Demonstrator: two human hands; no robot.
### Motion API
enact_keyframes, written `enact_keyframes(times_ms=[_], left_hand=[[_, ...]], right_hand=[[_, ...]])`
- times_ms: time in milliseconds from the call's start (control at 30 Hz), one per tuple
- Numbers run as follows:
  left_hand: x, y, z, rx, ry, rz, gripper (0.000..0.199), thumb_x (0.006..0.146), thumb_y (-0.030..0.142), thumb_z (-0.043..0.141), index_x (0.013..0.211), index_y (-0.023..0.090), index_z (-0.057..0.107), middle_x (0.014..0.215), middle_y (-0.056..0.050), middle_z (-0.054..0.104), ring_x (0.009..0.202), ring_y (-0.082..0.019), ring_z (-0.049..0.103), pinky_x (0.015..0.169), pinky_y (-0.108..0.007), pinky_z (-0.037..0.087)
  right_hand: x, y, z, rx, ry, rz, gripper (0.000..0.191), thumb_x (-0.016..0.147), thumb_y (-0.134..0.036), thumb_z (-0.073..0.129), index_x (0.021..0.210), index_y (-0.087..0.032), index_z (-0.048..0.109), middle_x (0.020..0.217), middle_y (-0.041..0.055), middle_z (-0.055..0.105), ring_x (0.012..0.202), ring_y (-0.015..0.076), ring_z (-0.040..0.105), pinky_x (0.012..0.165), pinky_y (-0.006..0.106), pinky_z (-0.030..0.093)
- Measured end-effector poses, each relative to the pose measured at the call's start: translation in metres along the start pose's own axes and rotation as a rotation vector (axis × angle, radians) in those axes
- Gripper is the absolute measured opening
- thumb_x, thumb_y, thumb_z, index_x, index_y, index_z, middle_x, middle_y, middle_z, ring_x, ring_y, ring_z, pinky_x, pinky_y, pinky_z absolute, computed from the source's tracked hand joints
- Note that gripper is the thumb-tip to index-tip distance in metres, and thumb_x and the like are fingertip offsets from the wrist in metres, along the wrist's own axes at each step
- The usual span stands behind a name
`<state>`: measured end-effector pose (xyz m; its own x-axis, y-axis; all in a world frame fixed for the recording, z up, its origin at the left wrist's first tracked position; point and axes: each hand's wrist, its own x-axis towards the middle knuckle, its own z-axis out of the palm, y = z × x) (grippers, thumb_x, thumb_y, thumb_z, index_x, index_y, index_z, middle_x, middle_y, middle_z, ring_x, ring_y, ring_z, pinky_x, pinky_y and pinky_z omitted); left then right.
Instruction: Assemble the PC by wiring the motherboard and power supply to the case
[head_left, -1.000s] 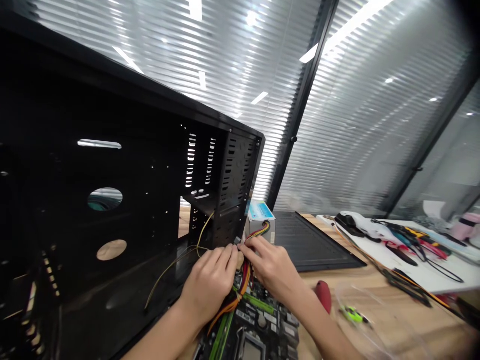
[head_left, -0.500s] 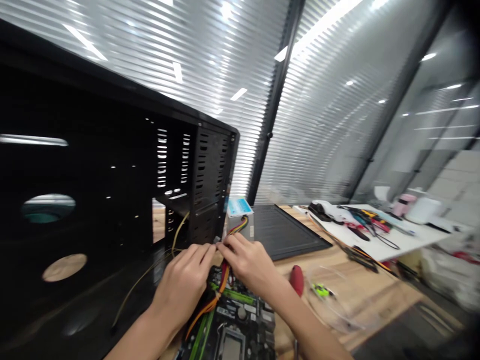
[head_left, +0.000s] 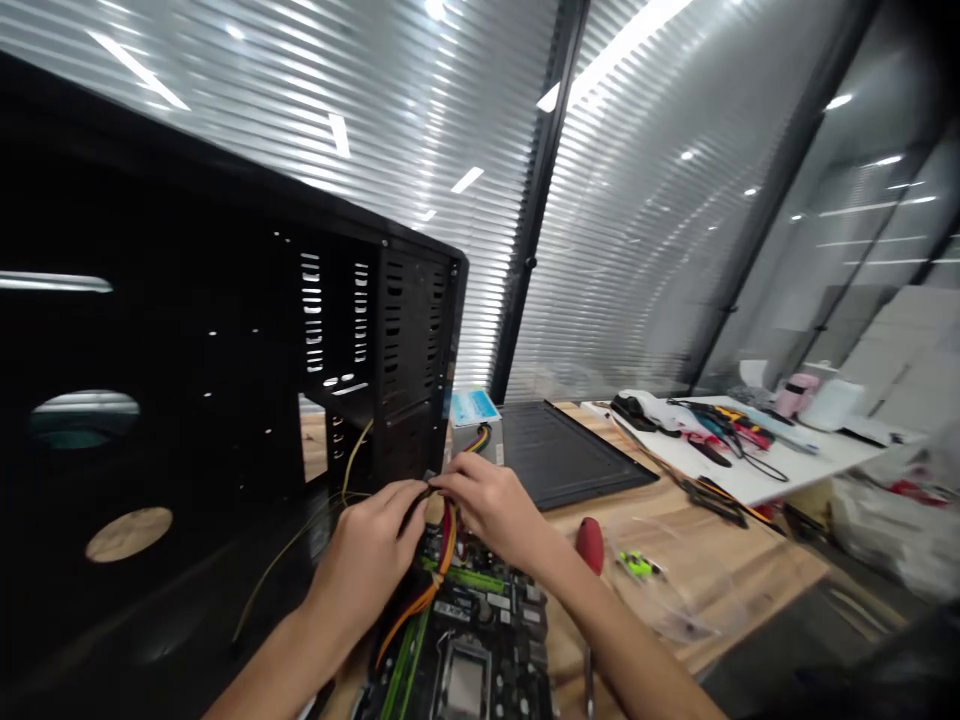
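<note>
My left hand [head_left: 367, 550] and my right hand [head_left: 491, 505] meet above the far end of a motherboard [head_left: 465, 600]. Both are closed, thumbs and fingers pinching a small dark cable connector [head_left: 430, 489], mostly hidden by the fingertips. Red, yellow and orange power cables [head_left: 448, 545] hang below the right fingers and run down over the board, bending left near its green slots. Just behind the hands stands a power supply [head_left: 475, 408] with a blue label, coloured wires coming out of its front.
A black computer case [head_left: 225, 420] stands open at the left, a thin yellowish wire [head_left: 274, 580] in front of it. A black side panel [head_left: 562, 455] lies behind. At right are a red-handled tool [head_left: 590, 545], a clear bag [head_left: 682, 590] and a white table [head_left: 802, 455] with tools.
The view has shifted slightly, so the case and tables sit a little further left. Both hands stay together at the same spot, with small shifts of the fingers.
</note>
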<state>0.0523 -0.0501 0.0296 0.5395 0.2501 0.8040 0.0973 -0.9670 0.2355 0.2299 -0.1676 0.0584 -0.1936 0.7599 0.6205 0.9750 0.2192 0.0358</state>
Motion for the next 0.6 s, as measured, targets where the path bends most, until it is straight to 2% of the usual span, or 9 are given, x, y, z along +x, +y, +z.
enact_keyframes(times_ms=[100, 233, 600], left_hand=[[0.0017, 0.0026, 0.0004, -0.132, -0.039, -0.126, 0.02, 0.094, 0.016, 0.065, 0.111, 0.021, 0.075, 0.109, -0.004, 0.081, 0.093, -0.019, 0.079, 0.085, -0.03, 0.063], [0.0006, 0.0054, 0.0001, -0.173, -0.085, -0.213, 0.025, 0.092, 0.01, 0.065, 0.111, 0.022, 0.077, 0.108, -0.004, 0.082, 0.096, -0.02, 0.078, 0.088, -0.032, 0.062], [-0.0021, 0.0067, 0.0002, -0.184, -0.102, -0.205, 0.03, 0.097, 0.011, 0.061, 0.118, 0.024, 0.078, 0.115, -0.004, 0.082, 0.101, -0.02, 0.078, 0.096, -0.032, 0.062]], right_hand=[[-0.0023, 0.0046, 0.0069, 0.119, 0.056, 0.034, 0.025, 0.107, -0.014, 0.05, 0.122, -0.02, 0.069, 0.107, 0.0076, 0.066, 0.097, 0.019, 0.063, 0.083, 0.03, 0.052], [-0.0035, 0.0045, 0.0073, 0.102, 0.032, 0.032, 0.028, 0.107, -0.013, 0.048, 0.123, -0.02, 0.069, 0.107, 0.0082, 0.066, 0.095, 0.0202, 0.063, 0.079, 0.031, 0.051], [-0.0039, 0.0027, 0.0049, 0.002, 0.046, -0.042, 0.031, 0.104, -0.009, 0.046, 0.124, -0.018, 0.068, 0.106, 0.0099, 0.066, 0.097, 0.021, 0.063, 0.077, 0.03, 0.054]])
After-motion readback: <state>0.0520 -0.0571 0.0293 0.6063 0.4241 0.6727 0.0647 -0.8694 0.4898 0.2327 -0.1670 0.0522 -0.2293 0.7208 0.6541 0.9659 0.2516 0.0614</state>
